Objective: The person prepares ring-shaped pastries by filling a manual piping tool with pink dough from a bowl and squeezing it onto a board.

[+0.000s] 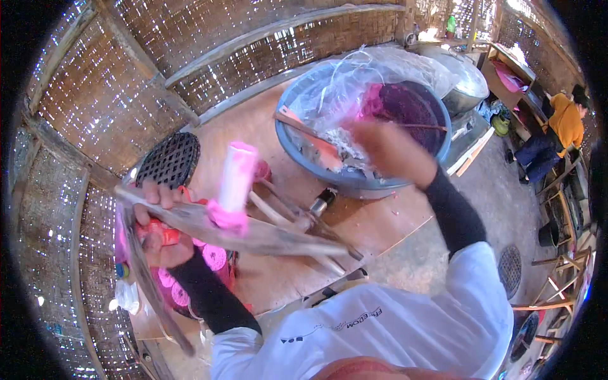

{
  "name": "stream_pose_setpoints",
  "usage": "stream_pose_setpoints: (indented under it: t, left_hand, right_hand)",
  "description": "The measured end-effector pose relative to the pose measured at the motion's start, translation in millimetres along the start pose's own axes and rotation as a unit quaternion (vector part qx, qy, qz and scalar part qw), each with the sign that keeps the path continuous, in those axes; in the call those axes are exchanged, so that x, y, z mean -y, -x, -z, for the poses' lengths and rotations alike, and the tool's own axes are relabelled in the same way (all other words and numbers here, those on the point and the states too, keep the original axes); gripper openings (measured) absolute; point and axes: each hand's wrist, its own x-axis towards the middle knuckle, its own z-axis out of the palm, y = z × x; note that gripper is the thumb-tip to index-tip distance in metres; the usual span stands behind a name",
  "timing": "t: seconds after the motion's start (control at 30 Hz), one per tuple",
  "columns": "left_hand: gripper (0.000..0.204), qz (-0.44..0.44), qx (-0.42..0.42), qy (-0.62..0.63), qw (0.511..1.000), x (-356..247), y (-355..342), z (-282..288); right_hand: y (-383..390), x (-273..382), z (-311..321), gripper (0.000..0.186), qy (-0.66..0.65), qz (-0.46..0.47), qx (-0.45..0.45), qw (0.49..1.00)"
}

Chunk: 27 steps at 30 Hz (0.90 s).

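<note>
My left hand point(163, 244) grips a weathered wooden bar point(285, 242) and a red piece point(168, 234) beneath it. A pink-and-white cylinder point(235, 177) stands upright by the bar's middle. Under my left arm are several bright pink cylinders point(214, 261). My right hand point(386, 142) is over a wide blue basin point(297, 161), blurred by motion, so its fingers cannot be made out. The basin holds crumpled clear plastic point(335, 88), pink material point(373, 101), white crumbs and a flat salmon-coloured tool point(326, 152).
A dark metal cylinder point(323, 202) and sticks lie on the board point(399, 221). A black woven tray point(166, 158) sits at the back left, a metal pot point(468, 82) beyond the basin. A person point(557, 133) in orange works at the right, near wooden stools point(557, 278).
</note>
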Motion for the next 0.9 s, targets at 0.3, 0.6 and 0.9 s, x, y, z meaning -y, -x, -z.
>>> stream_pose_setpoints:
  t: [0.3,0.6,0.9]
  left_hand:
    - [0.032,-0.020,0.202,0.303,0.931,49,11,25]
    - [0.045,0.000,-0.110,-0.661,0.742,-55,102,107]
    - [0.038,0.057,0.028,-0.712,0.699,-99,117,62]
  right_hand:
    - [18,170,-160,0.074,-0.891,-0.020,0.445,0.086]
    - [-1,159,-136,0.061,-0.751,-0.025,0.052,0.658]
    - [-28,219,-144,0.077,-0.396,0.224,0.013,0.890]
